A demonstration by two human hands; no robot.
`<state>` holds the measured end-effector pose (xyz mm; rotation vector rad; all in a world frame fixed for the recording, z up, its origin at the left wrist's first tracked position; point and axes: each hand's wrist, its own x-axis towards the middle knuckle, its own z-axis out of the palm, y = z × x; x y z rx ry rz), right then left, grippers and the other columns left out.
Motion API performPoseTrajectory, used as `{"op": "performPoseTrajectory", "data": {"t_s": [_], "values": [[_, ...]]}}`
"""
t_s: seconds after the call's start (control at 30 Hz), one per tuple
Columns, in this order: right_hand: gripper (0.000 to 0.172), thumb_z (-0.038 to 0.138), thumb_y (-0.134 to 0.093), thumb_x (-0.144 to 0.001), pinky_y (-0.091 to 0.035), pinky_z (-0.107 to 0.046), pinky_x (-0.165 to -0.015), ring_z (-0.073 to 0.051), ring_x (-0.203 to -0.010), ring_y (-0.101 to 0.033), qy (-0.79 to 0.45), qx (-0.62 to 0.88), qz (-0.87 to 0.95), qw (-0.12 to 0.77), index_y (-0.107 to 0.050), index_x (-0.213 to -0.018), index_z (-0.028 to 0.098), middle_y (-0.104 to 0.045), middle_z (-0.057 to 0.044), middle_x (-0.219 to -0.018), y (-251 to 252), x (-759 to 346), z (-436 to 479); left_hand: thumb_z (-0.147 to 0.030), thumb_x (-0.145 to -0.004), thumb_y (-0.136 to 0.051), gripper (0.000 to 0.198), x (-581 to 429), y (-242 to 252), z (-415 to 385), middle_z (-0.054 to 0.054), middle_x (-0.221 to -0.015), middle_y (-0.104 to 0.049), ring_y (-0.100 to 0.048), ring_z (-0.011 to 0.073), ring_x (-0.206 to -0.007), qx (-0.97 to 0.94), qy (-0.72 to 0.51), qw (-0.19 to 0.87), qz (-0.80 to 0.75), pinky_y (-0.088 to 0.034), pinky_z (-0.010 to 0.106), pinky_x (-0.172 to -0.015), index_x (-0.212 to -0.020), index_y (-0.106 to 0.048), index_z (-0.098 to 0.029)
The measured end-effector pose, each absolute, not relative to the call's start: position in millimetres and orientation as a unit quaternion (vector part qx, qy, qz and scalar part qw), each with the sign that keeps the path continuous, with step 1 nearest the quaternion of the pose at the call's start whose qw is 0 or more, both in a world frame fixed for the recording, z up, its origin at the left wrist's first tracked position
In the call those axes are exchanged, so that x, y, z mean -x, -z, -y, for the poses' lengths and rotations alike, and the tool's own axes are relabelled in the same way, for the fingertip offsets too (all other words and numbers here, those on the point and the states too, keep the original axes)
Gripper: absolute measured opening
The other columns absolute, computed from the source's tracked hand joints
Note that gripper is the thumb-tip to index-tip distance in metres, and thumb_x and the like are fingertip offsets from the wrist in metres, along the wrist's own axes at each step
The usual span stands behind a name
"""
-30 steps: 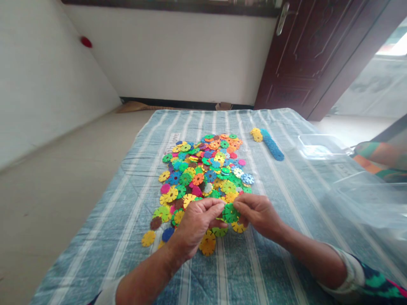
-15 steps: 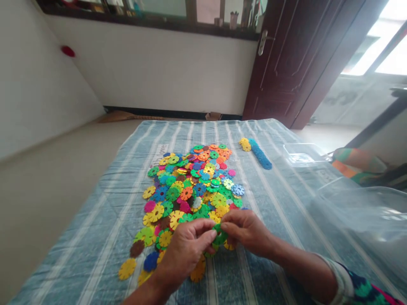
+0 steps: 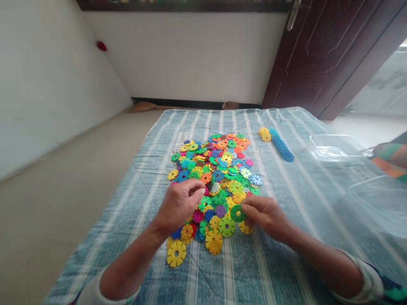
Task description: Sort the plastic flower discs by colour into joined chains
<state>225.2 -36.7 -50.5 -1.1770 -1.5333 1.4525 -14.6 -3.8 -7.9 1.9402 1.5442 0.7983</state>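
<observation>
My right hand [image 3: 265, 215] pinches a green notched plastic building disc [image 3: 237, 213] by its edge, above the near right part of a pile of similar discs. My left hand [image 3: 183, 204] hovers over the left side of the pile with thumb and forefinger pressed together. Whether anything sits in that pinch I cannot make out; a magenta disc shows right by the fingertips. Many-coloured discs lie heaped beneath both hands, among them a large yellow disc [image 3: 176, 253] at the near edge and a lime disc [image 3: 227, 226] close to the green one.
A linked row of blue discs [image 3: 281, 146] with yellow discs [image 3: 264, 134] at its far end lies right of the pile. Two clear plastic containers [image 3: 333, 146] [image 3: 378, 203] stand on the right. Striped cloth [image 3: 133, 212] covers the table. A dark red door [image 3: 321, 55] stands behind.
My hands have moved apart. The green disc, earlier between both hands, is now in my right hand only, while my left has gone left over the pile. The view has shifted.
</observation>
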Motion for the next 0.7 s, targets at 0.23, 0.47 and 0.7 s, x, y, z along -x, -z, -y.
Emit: {"op": "performPoseTrajectory", "data": {"t_s": [0.23,0.47,0.7], "values": [[0.032,0.047,-0.058,-0.084,-0.043,-0.02,-0.046,-0.009,-0.046,-0.053,-0.556,0.456,0.589,0.369,-0.06,-0.074,0.016,-0.059,0.001,-0.053,51,-224,33,-0.04,-0.079,-0.059,0.025,6,4,5,-0.002,-0.064,-0.063,-0.056,0.0127,-0.059,-0.702,-0.25,0.378,-0.549,-0.042,0.023,-0.056,-0.075,-0.067,-0.018],[0.027,0.041,-0.057,-0.086,-0.043,-0.019,-0.046,-0.008,-0.047,-0.055,-0.568,0.433,0.598,0.364,-0.061,-0.076,0.016,-0.056,0.003,-0.055,51,-207,28,-0.044,-0.073,-0.065,0.028,-12,3,18,0.0,-0.057,-0.062,-0.057,0.013,-0.053,-0.601,-0.194,0.588,-0.505,-0.042,0.023,-0.053,-0.074,-0.069,-0.016],[0.028,0.037,-0.057,-0.089,-0.048,-0.03,-0.064,-0.017,-0.074,-0.061,-0.29,0.42,0.789,0.342,-0.063,-0.105,0.015,-0.067,-0.007,-0.084,36,-204,20,-0.049,-0.067,-0.07,0.033,-11,7,12,0.0,-0.053,-0.059,-0.051,0.0117,-0.049,-0.532,-0.239,0.605,-0.542,-0.039,0.023,-0.051,-0.066,-0.065,-0.016]]}}
